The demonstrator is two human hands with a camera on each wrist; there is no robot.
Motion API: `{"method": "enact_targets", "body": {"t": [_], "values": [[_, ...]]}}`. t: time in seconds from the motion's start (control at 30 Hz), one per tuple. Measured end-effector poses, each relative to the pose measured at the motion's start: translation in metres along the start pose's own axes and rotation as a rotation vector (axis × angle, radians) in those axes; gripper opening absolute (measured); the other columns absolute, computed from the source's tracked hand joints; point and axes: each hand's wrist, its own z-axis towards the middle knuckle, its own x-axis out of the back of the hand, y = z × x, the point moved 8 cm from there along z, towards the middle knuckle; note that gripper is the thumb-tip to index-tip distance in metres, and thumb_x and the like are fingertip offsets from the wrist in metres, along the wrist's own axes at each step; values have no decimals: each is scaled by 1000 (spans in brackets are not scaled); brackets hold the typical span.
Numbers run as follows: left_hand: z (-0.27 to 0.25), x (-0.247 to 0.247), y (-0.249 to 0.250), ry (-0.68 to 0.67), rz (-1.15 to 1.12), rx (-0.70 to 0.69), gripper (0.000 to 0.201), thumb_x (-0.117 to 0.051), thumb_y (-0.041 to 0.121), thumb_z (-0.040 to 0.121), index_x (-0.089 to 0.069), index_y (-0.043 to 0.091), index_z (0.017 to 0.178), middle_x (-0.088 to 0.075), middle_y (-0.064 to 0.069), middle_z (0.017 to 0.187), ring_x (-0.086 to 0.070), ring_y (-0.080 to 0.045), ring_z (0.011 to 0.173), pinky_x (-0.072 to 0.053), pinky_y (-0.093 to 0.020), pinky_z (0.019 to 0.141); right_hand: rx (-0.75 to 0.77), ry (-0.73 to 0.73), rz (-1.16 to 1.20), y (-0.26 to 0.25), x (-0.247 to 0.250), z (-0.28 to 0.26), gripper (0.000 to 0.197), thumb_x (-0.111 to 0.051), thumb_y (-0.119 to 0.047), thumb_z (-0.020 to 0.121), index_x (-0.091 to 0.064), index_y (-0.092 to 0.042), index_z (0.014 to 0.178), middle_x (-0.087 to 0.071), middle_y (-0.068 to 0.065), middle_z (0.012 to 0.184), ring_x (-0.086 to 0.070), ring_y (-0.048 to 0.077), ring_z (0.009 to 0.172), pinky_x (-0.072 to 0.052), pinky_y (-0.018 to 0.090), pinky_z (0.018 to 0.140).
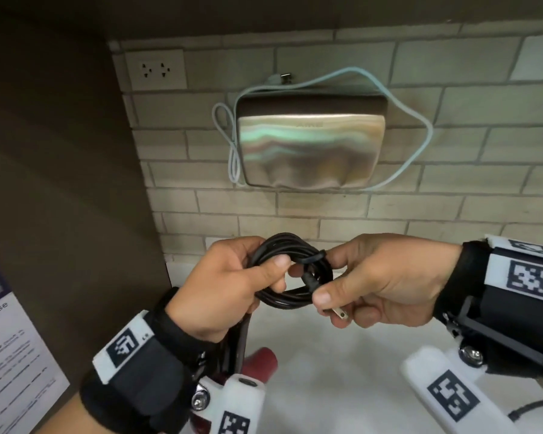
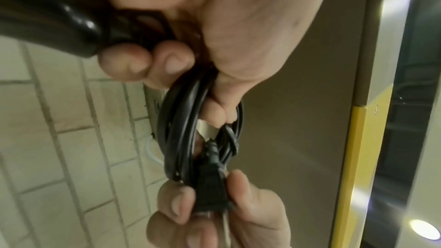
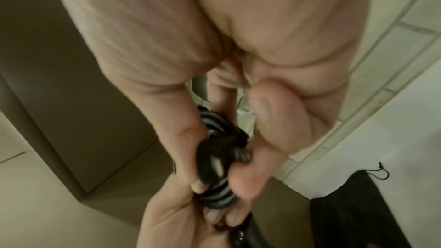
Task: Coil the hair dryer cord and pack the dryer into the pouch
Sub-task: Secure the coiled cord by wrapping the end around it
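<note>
Centre of the head view: coiled black rubbery hair dryer cord (image 1: 290, 270), springy, light, apt to unwind; best gripped across all loops. Left hand (image 1: 220, 286) curled round the coil's left side, also clasping the dark glossy dryer handle (image 2: 47, 16). Right hand (image 1: 380, 283) pinching the black flat plug (image 2: 212, 190). Black drawstring fabric pouch (image 3: 358, 205) lower right of the right-wrist view. Printed sheet (image 1: 3, 349), lower left: only "use" legible.
</note>
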Motion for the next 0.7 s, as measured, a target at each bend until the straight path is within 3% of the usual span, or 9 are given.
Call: {"method": "enact_targets", "body": {"t": [0.1,0.2,0.3,0.37,0.43,0.5,0.57,0.63,0.7], "values": [[-8,-12,6,-213,-35,-9,19,-65,18,84,-65,18,65,-49,-1,52,-35,-13,46,-26,-26,45,-19,-98,22,6,-11,-4,19,-70,-3,71,-68,-15,87,-59,9,69,-57,17,56,-32,20,44],[-15,-27,12,-336,-35,-20,26,-66,26,80,-58,20,57,-37,1,50,-30,-11,47,-27,-22,49,0,-94,65,12,-15,-5,15,-69,-3,70,-64,-10,82,-55,3,61,-47,13,50,-21,24,45],[-15,-28,18,-304,12,-55,32,-69,46,79,-63,22,58,-37,9,48,-30,-6,45,-27,-16,47,30,-73,101,11,-13,-7,32,-69,-4,71,-61,1,102,-53,1,58,-41,12,49,-18,24,45],[-15,-21,20,-281,47,-79,37,-65,50,79,-70,15,69,-49,13,51,-42,-1,47,-37,-12,50,43,-38,110,11,-7,-11,48,-71,-5,70,-60,4,116,-56,2,57,-42,14,51,-23,22,43],[-14,-12,20,-234,155,-99,35,-67,46,82,-74,11,81,-64,1,64,-56,-7,60,-47,-20,60,58,6,110,12,1,-14,58,-75,-6,67,-60,-2,123,-58,6,57,-45,20,58,-25,26,46],[-14,-4,18,-160,213,-103,31,-71,36,81,-75,6,88,-71,-12,74,-62,-13,69,-51,-27,64,53,44,108,14,4,-15,59,-76,-4,63,-62,0,120,-58,9,57,-48,20,54,-25,26,47],[-13,-4,17,-108,244,-112,28,-71,32,78,-74,5,86,-74,-14,78,-65,-11,70,-52,-25,63,31,45,85,17,1,-13,51,-72,-5,63,-61,11,111,-56,11,59,-45,17,46,-25,23,44],[-13,-6,15,-35,346,-136,29,-71,42,78,-74,13,83,-74,-6,75,-66,-7,68,-51,-24,61,10,90,10,18,-3,-9,45,-67,-8,65,-59,13,104,-53,12,62,-41,17,46,-26,21,42],[-14,-8,14,44,471,-176,32,-65,56,77,-68,24,74,-69,8,65,-63,-4,62,-48,-23,56,30,211,-117,15,1,-5,35,-61,-11,66,-64,1,99,-53,12,65,-43,20,50,-30,23,43]]}}
